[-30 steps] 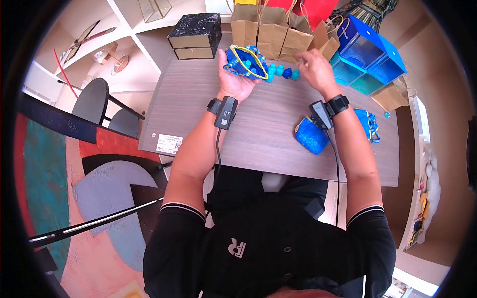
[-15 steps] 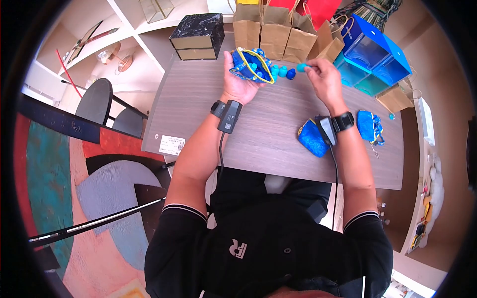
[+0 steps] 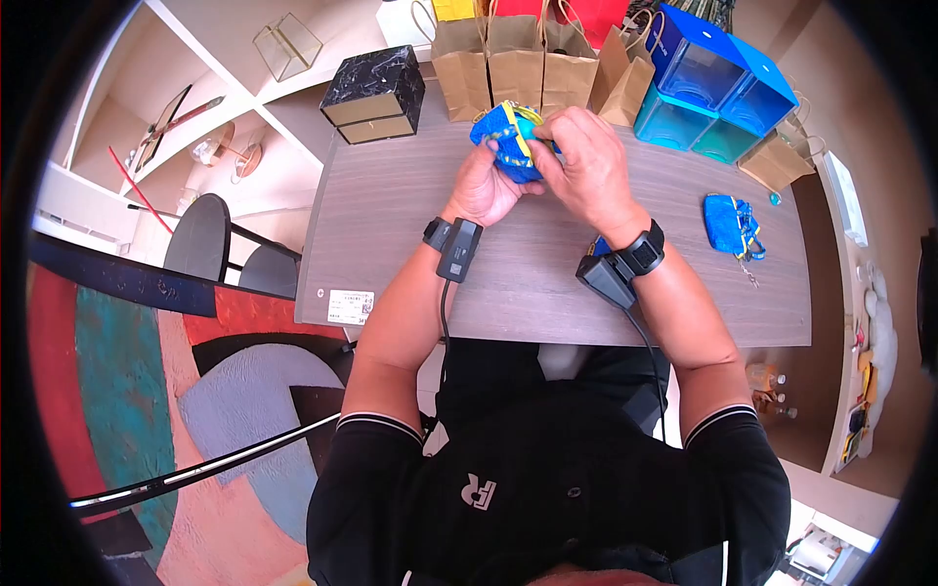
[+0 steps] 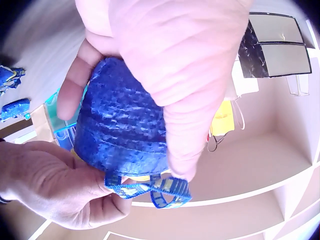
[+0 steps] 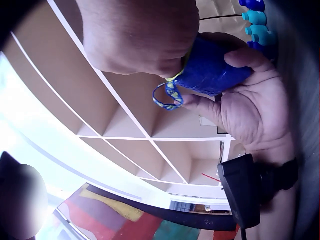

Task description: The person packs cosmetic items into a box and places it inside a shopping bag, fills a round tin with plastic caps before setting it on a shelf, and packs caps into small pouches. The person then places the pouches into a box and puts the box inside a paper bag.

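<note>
My left hand (image 3: pixel 484 190) holds a small blue pouch (image 3: pixel 493 132) with a yellow-edged mouth, thumb on one side and fingers around the other. At that mouth, my right hand (image 3: pixel 591 171) pinches a teal piece (image 3: pixel 527 128), partly covered by the pouch edge and fingertips. In the left wrist view the pouch (image 4: pixel 122 120) hangs with its patterned strap loop (image 4: pixel 172 190) below, and the right fingers touch its rim. Several teal and dark blue pieces, one of them a teal piece (image 5: pixel 257 18), stand in a row beyond the pouch in the right wrist view.
Brown paper bags (image 3: pixel 515 68) line the table's back edge, between a black marbled box (image 3: pixel 373 93) and blue and teal clear boxes (image 3: pixel 718 78). Another blue pouch (image 3: pixel 728 225) lies at the right; one more is mostly hidden by my right wrist.
My right hand has moved left with the teal piece, from the table to the pouch mouth. The pouch has turned in my left hand, and its inside no longer shows.
</note>
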The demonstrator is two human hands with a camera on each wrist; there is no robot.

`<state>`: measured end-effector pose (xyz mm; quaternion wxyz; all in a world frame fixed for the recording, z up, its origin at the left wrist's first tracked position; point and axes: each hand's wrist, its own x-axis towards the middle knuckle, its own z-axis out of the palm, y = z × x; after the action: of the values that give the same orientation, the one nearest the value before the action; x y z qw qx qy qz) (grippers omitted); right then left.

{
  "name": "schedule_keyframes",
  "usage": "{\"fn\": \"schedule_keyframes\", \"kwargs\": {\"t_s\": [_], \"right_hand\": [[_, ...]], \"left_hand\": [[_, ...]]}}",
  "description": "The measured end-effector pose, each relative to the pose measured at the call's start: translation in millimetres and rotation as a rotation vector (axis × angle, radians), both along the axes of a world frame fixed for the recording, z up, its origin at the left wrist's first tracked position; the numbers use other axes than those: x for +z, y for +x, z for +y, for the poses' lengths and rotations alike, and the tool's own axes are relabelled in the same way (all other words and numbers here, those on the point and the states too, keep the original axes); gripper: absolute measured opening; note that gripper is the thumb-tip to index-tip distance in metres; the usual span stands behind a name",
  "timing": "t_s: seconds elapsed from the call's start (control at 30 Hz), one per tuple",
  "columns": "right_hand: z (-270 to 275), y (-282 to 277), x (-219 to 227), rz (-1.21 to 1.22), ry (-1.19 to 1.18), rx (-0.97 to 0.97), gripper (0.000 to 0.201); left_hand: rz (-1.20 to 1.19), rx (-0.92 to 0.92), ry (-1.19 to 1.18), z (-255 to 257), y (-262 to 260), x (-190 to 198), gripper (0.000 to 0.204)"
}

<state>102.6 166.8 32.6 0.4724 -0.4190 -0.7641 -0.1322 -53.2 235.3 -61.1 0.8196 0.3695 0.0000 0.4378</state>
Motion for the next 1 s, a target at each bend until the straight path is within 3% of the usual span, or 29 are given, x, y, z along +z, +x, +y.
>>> {"fn": "schedule_keyframes", "kwargs": {"t_s": [0.1,0.2,0.27,0.43,0.57,0.67,0.77,0.83,0.93,1.0], "right_hand": [[-3,1,1,-0.029,-0.014,-0.021,0.017],[-6,5,3,-0.047,-0.058,-0.010,0.015],[-8,9,2,-0.050,-0.093,0.001,0.015],[-15,9,7,0.028,-0.137,0.096,0.021],[-17,6,5,-0.030,-0.098,0.029,0.022],[-12,11,-3,0.025,-0.157,0.065,0.022],[-16,11,-2,0.122,-0.181,0.139,0.022],[-24,9,0,0.302,-0.320,0.137,0.023],[-30,11,5,0.423,-0.440,0.203,0.025],[-30,17,2,0.394,-0.467,0.206,0.025]], "left_hand": [[0.064,-0.028,0.034,2,-1,-1,0.069],[-0.034,-0.015,-0.046,-3,2,4,0.061],[-0.020,0.064,-0.082,-7,2,8,0.059],[-0.023,0.077,-0.064,-5,3,4,0.063],[0.006,0.047,-0.094,-11,4,8,0.071],[-0.045,-0.044,-0.097,-15,5,14,0.072],[-0.056,0.020,-0.088,-18,7,21,0.070],[-0.058,0.039,-0.071,-15,5,21,0.069],[-0.023,0.093,-0.016,-9,0,15,0.055],[0.011,0.105,0.001,-4,-1,11,0.034]]}}
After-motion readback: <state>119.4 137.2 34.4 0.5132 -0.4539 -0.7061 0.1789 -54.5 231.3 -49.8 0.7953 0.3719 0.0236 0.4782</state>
